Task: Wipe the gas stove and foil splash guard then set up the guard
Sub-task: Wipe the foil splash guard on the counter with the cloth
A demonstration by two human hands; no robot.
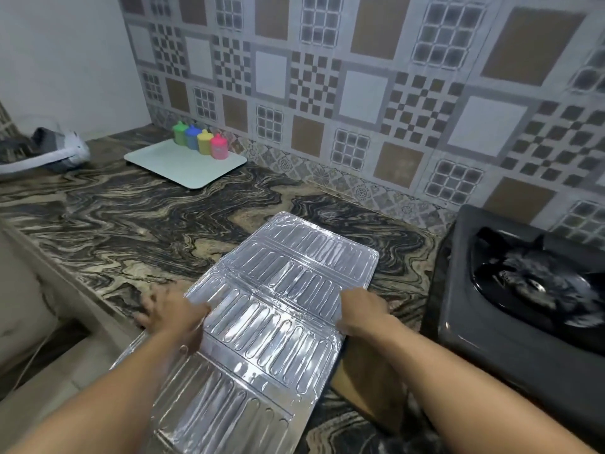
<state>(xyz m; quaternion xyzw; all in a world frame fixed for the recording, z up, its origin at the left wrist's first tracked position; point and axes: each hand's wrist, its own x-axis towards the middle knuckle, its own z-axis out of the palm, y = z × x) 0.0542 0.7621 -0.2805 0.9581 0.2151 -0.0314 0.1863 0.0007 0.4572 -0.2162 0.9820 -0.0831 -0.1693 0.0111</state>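
The shiny ribbed foil splash guard [278,309] lies spread flat on the marbled counter, running from the near edge toward the wall. My left hand [173,314] grips the guard's left edge, its fingers blurred. At the right edge my right hand [361,309] holds the guard with the fingers curled under it. The dark grey gas stove [510,306] stands at the right, with its black burner pan visible. No cloth shows in either hand.
A pale tray [183,167] with several coloured lidded cups [201,142] sits at the back left by the patterned tile wall. A grey and white appliance [42,152] lies far left. A brown board [370,388] lies under the guard's right side. The counter's front edge [65,273] runs along the left.
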